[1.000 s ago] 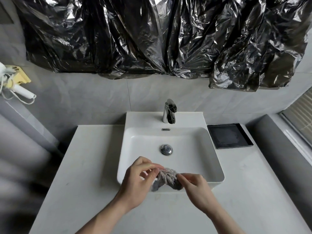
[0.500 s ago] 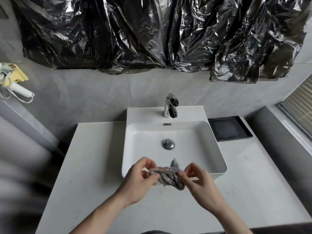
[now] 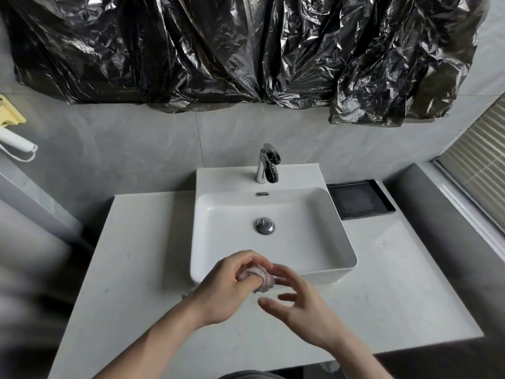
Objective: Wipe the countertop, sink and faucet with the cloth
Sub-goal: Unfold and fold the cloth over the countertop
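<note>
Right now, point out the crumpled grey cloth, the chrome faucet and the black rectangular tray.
crumpled grey cloth (image 3: 259, 274), head view, bunched middle.
chrome faucet (image 3: 266, 166), head view, upright body.
black rectangular tray (image 3: 360, 199), head view, bare floor.

Black plastic sheeting, crinkled, hung across upper grey tiled wall. Black tray at back right. Yellow-and-white wall fixture at far left edge. Slatted blind at right.
</note>
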Demonstrator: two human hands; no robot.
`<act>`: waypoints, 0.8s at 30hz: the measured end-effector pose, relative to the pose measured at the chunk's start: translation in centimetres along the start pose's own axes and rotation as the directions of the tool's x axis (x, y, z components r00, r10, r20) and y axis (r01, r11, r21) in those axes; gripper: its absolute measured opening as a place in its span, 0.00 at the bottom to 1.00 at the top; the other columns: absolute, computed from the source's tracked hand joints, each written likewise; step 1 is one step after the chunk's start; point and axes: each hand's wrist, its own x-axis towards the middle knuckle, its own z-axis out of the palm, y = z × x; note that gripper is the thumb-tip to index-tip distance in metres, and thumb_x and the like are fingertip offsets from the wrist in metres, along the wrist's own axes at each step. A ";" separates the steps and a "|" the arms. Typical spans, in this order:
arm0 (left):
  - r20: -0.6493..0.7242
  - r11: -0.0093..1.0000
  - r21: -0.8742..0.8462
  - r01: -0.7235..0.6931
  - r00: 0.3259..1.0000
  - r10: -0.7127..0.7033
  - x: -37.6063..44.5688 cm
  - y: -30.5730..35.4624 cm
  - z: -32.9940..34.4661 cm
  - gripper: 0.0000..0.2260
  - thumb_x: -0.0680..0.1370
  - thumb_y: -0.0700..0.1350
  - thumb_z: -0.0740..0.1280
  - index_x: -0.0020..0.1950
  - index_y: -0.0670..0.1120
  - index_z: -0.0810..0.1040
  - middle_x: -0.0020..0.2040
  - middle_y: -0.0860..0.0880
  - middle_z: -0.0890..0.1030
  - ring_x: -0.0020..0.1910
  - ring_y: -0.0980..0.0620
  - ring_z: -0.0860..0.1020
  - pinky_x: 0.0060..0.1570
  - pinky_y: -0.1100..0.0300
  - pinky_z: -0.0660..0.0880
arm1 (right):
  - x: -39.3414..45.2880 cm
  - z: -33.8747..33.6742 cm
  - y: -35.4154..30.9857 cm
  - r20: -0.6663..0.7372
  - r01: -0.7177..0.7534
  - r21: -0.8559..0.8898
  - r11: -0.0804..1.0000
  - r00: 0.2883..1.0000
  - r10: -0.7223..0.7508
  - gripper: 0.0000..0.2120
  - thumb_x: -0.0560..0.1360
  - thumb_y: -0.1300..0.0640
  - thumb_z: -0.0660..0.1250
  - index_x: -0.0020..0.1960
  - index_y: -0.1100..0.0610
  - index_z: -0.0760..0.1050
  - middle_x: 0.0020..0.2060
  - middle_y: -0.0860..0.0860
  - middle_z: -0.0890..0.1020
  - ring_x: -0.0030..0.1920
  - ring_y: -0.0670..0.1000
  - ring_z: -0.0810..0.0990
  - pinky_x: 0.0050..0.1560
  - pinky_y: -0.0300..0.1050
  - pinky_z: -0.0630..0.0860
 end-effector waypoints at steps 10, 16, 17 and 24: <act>-0.080 0.885 0.465 0.024 0.997 0.015 0.1 -3.9 -0.7 0.08 0.74 0.61 0.70 0.49 0.61 0.78 0.46 0.61 0.79 0.42 0.62 0.77 0.45 0.62 0.75 | 0.0 -3.0 0.8 -0.225 0.074 -0.090 0.993 0.970 -0.093 0.07 0.81 0.55 0.68 0.45 0.54 0.80 0.45 0.46 0.81 0.43 0.47 0.82 0.42 0.37 0.76; 0.025 0.832 0.552 -0.056 0.998 0.051 0.1 -6.9 1.5 0.12 0.80 0.62 0.60 0.43 0.56 0.72 0.44 0.61 0.76 0.51 0.62 0.71 0.55 0.58 0.71 | -0.8 -3.6 2.2 -0.201 0.020 -0.136 0.991 0.978 -0.048 0.11 0.82 0.56 0.66 0.40 0.54 0.75 0.29 0.46 0.75 0.28 0.43 0.69 0.30 0.39 0.65; 0.020 0.834 0.550 -0.046 0.999 0.042 0.1 -7.0 1.8 0.13 0.80 0.62 0.59 0.43 0.55 0.71 0.42 0.60 0.77 0.50 0.61 0.72 0.56 0.56 0.71 | -0.8 -3.9 2.6 -0.235 0.022 -0.184 0.983 0.970 -0.066 0.10 0.82 0.55 0.66 0.41 0.54 0.76 0.29 0.47 0.76 0.29 0.44 0.70 0.30 0.42 0.68; 0.070 0.819 0.574 0.018 0.995 -0.071 -0.3 -7.2 3.8 0.13 0.71 0.65 0.69 0.42 0.60 0.70 0.39 0.58 0.77 0.39 0.58 0.72 0.39 0.63 0.67 | -1.9 -7.4 5.3 -0.248 0.060 -0.234 0.970 0.962 -0.119 0.08 0.82 0.53 0.66 0.45 0.52 0.78 0.33 0.50 0.80 0.33 0.48 0.76 0.40 0.47 0.74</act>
